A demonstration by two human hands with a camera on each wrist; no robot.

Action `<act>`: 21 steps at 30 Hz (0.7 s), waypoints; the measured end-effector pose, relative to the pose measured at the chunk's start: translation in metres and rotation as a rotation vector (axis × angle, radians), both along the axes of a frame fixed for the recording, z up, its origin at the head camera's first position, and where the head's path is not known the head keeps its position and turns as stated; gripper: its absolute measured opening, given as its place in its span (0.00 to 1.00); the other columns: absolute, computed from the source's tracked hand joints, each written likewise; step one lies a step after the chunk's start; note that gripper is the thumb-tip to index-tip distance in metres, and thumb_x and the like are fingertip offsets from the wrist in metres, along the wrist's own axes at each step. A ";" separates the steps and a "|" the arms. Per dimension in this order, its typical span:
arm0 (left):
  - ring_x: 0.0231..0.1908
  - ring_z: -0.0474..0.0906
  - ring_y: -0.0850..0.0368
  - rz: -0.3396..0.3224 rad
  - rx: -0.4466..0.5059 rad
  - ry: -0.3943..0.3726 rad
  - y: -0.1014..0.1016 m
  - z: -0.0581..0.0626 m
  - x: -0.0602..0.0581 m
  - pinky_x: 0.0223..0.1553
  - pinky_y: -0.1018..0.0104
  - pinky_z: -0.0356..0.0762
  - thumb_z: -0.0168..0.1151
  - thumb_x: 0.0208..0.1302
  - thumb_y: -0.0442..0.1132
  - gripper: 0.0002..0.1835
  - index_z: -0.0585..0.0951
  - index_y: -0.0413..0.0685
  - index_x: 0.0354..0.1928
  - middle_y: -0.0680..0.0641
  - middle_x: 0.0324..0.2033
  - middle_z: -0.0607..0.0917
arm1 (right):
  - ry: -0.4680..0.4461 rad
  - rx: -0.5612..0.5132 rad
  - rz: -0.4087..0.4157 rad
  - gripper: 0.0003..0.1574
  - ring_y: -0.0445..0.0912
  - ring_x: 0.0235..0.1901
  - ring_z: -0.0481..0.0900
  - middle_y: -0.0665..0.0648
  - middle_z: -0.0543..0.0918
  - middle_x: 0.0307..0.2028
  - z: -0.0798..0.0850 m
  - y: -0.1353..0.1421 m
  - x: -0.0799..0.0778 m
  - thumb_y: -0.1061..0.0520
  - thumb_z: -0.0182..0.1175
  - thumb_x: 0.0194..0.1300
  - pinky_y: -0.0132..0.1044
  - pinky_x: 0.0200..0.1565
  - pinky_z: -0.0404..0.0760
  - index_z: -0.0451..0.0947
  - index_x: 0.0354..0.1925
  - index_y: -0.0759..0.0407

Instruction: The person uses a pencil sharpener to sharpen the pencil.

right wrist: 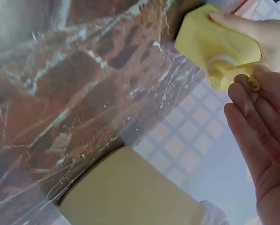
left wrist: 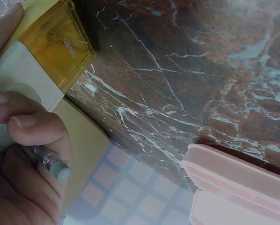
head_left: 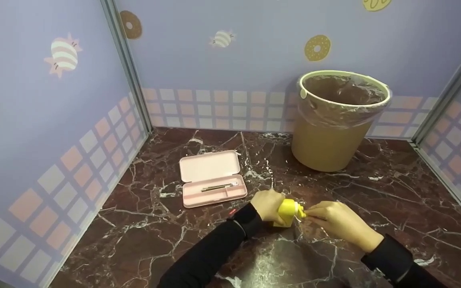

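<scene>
A yellow crank pencil sharpener (head_left: 286, 212) lies on its side at the tabletop, gripped by my left hand (head_left: 268, 206). In the left wrist view its clear amber shavings drawer (left wrist: 67, 47) faces the camera, beside a white face. A pencil (left wrist: 55, 166) pokes out past my left fingers, showing its metal band and pale eraser end; the rest of it is hidden by the hand. My right hand (head_left: 336, 224) pinches the small yellow crank handle (right wrist: 254, 84) between thumb and fingertips, its other fingers fairly straight.
An open pink pencil case (head_left: 210, 196) with a few slim pencils (head_left: 218, 187) lies left of the hands. Behind to the right stands a tan bin (head_left: 326, 144) lined with a clear bag. Pale crumbs dot the marbled tabletop (head_left: 150, 240); patterned walls (head_left: 214, 68) enclose it.
</scene>
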State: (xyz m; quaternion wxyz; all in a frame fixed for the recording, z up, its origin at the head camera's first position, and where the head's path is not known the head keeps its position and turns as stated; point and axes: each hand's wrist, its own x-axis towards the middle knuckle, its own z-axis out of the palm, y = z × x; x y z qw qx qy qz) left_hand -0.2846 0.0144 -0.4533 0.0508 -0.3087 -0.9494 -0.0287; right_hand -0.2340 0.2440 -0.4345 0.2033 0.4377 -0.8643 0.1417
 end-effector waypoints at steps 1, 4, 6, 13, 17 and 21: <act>0.34 0.88 0.53 -0.001 -0.004 0.002 0.000 0.000 0.000 0.33 0.60 0.86 0.83 0.40 0.58 0.28 0.83 0.49 0.38 0.50 0.34 0.90 | -0.002 0.000 -0.005 0.13 0.45 0.34 0.89 0.52 0.92 0.36 0.001 0.000 -0.001 0.62 0.74 0.55 0.39 0.38 0.88 0.90 0.41 0.58; 0.34 0.88 0.53 -0.003 -0.010 0.011 0.000 -0.001 -0.001 0.33 0.60 0.86 0.83 0.40 0.58 0.28 0.83 0.49 0.38 0.50 0.34 0.90 | -0.018 0.000 -0.018 0.12 0.45 0.34 0.89 0.52 0.92 0.36 0.004 0.001 -0.005 0.62 0.73 0.56 0.39 0.38 0.88 0.90 0.42 0.57; 0.33 0.88 0.53 -0.001 -0.008 0.013 0.000 -0.002 -0.001 0.33 0.60 0.86 0.84 0.40 0.57 0.27 0.84 0.50 0.38 0.51 0.34 0.91 | -0.019 -0.001 -0.028 0.12 0.46 0.34 0.89 0.52 0.92 0.36 0.006 0.001 -0.008 0.62 0.73 0.56 0.40 0.38 0.88 0.90 0.42 0.57; 0.33 0.88 0.53 -0.012 -0.014 -0.003 0.001 -0.003 -0.002 0.34 0.60 0.86 0.84 0.40 0.57 0.27 0.84 0.50 0.39 0.51 0.35 0.91 | 0.027 -0.017 -0.054 0.12 0.46 0.34 0.90 0.53 0.92 0.35 0.010 0.001 -0.023 0.63 0.74 0.55 0.41 0.38 0.88 0.90 0.40 0.57; 0.33 0.88 0.53 -0.020 -0.017 -0.006 0.001 -0.004 -0.002 0.34 0.60 0.86 0.83 0.41 0.57 0.27 0.84 0.50 0.39 0.51 0.35 0.91 | 0.013 -0.015 -0.078 0.11 0.48 0.35 0.90 0.54 0.92 0.36 0.010 0.000 -0.031 0.63 0.73 0.56 0.43 0.40 0.88 0.90 0.41 0.57; 0.33 0.87 0.54 -0.025 -0.011 -0.001 0.001 -0.005 -0.003 0.34 0.61 0.86 0.83 0.41 0.57 0.27 0.84 0.50 0.38 0.51 0.34 0.91 | -0.019 -0.009 -0.112 0.11 0.49 0.37 0.90 0.54 0.93 0.37 0.008 -0.001 -0.038 0.63 0.72 0.58 0.45 0.42 0.88 0.90 0.42 0.56</act>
